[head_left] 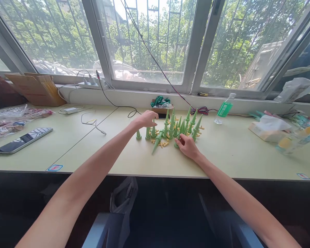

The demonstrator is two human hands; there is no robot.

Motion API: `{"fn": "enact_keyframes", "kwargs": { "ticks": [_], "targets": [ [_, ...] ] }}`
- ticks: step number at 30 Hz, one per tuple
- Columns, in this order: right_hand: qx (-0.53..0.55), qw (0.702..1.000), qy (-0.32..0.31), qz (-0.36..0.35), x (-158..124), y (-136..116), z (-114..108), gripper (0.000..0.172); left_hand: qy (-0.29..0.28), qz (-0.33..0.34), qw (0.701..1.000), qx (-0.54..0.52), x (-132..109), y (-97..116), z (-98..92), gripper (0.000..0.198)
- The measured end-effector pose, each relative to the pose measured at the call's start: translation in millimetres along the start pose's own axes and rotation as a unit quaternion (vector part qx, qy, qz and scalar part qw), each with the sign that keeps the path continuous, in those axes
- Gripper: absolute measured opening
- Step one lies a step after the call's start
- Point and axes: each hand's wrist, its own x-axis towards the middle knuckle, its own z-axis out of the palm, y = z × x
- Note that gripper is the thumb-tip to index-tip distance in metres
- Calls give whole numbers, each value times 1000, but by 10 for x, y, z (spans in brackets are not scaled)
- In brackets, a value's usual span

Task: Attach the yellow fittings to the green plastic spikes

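Observation:
Several light-green plastic cones (172,125) with ringed bases stand in a cluster on the table, with small yellow plastic pieces (163,144) lying among them. My left hand (146,119) reaches to the cluster's left side, its thumb and fingers closed round the tip of an upright green cone (154,133). At the front of the cluster, my right hand (188,146) has its fingers pinched on a green cone, partly hidden by the hand. Another green cone (157,142) leans or lies tilted toward me between the hands. One cone (138,135) stands apart at the left end.
Behind the cones sits a small box (162,110) with green material. A bottle (224,109) and a tissue box (267,130) stand to the right. Leftward lie a phone (23,140), a white cable (94,124) and plastic bags (12,119). The table's front edge (155,175) is near me.

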Motion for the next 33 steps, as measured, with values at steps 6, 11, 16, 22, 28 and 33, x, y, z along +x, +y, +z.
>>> {"fn": "enact_keyframes", "kwargs": {
  "ticks": [6, 11, 16, 22, 28, 33],
  "targets": [
    [-5, 1000, -1, -2, 0, 14, 3, 35, 59, 68, 995, 34, -253, 340, 73, 37],
    [-7, 1000, 2, -6, 4, 30, 21, 35, 113, 50, 992, -33, -280, 537, 233, 44],
    [-11, 1000, -2, -8, -4, 34, 13, 34, 101, 3, 987, -125, -19, 598, 455, 46],
    [-8, 1000, -3, -5, -24, 13, -20, 34, 94, -1, 984, -151, 122, 637, 556, 19],
    [-8, 1000, -3, -12, -25, 24, -17, 35, 109, -23, 983, -145, 125, 553, 477, 24],
    [-8, 1000, -3, -14, -27, 33, -13, 34, 112, -44, 978, -170, 146, 524, 438, 24]
  ]
}}
